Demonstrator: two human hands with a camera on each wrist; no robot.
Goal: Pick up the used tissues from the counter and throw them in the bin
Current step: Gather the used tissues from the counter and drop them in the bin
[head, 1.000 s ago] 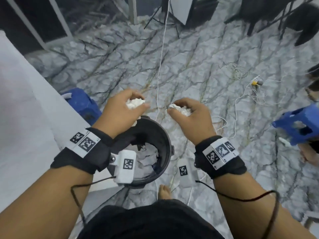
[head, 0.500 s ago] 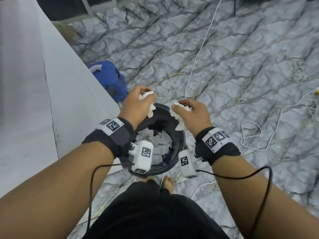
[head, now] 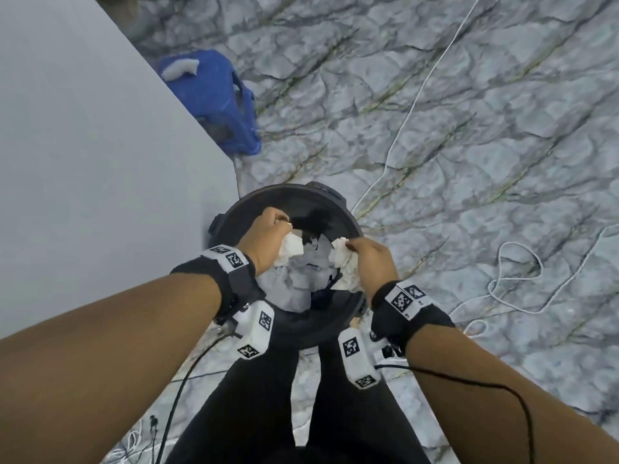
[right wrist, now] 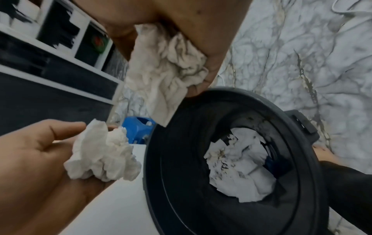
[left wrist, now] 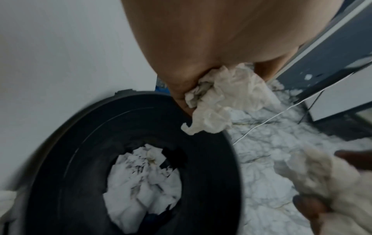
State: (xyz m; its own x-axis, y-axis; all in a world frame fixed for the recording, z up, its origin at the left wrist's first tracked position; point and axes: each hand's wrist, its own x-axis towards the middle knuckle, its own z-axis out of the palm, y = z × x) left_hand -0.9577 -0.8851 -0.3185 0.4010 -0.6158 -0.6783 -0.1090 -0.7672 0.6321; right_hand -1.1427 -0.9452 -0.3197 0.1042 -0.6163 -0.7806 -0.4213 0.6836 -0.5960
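A round black bin (head: 321, 324) stands on the floor below me, with crumpled white paper (head: 301, 279) inside it. My left hand (head: 263, 237) holds a crumpled white tissue (head: 289, 251) over the bin's left side. Over the right side, my right hand (head: 371, 259) pinches a second crumpled tissue (head: 345, 266). In the left wrist view the left tissue (left wrist: 223, 101) hangs from my fingers above the bin rim (left wrist: 231, 151). The right wrist view shows the right tissue (right wrist: 165, 76) hanging over the bin (right wrist: 302, 143), and the left hand's tissue (right wrist: 104, 152) beside it.
The white counter side (head: 100, 195) rises right beside the bin on the left. A blue plastic stool (head: 214, 102) lies on the marble floor beyond the bin. White cords (head: 512, 286) trail over the floor to the right. My legs in black stand just behind the bin.
Both hands have come down and inward over the bin's opening, each still holding its tissue. The head view has tilted to look straight down into the bin.
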